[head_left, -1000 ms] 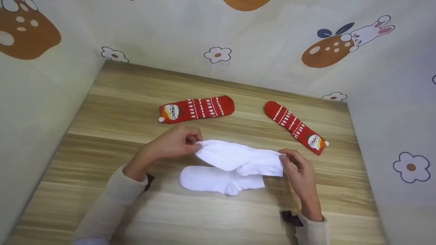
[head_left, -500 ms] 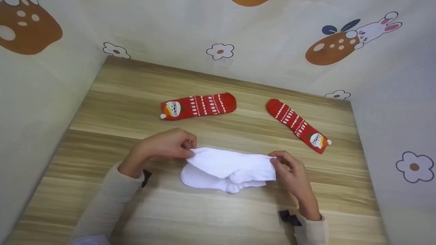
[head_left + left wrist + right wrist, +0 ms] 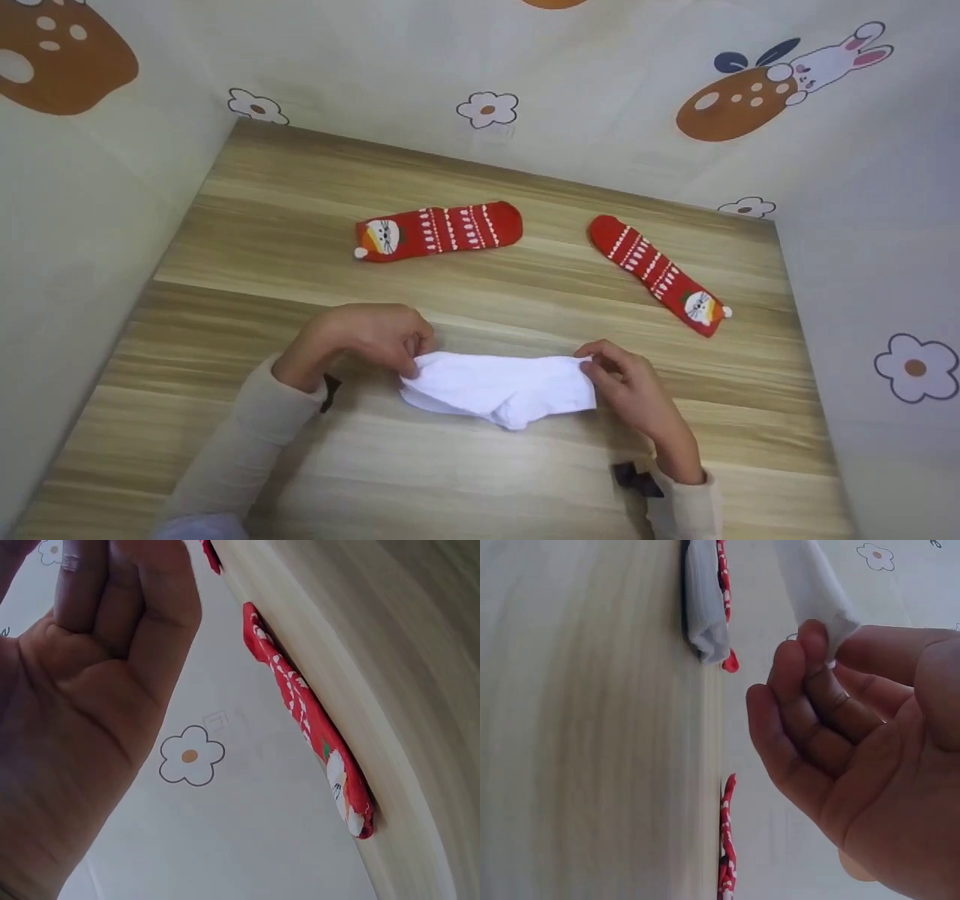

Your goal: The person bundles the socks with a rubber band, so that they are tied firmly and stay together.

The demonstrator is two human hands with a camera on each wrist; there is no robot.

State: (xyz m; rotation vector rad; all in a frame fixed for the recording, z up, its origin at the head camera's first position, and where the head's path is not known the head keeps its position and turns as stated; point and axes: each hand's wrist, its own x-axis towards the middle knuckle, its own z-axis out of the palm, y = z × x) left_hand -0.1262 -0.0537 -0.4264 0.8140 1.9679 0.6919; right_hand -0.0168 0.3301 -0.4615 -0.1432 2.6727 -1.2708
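In the head view a white sock (image 3: 495, 379) is stretched sideways between both hands. My left hand (image 3: 375, 336) pinches its toe end, and my right hand (image 3: 636, 390) pinches the cuff corner between thumb and finger. Beneath it a second white sock (image 3: 431, 403) lies on the table, mostly covered, with only its lower edge showing at the left. From the right wrist, the held sock (image 3: 817, 585) appears raised above the lying sock (image 3: 705, 607). The left wrist view shows the palm (image 3: 82, 690) with bent fingers, but not the sock.
Two red patterned socks lie farther back: one sock (image 3: 442, 231) at centre left, the other sock (image 3: 656, 274) slanting at the right. The wood-grain table (image 3: 247, 225) meets a pale printed wall (image 3: 360, 67) at the back and both sides.
Both hands have lowered the upper white sock toward the person and slightly left. It now covers most of the lower white sock, which showed more before. The red socks stay put.
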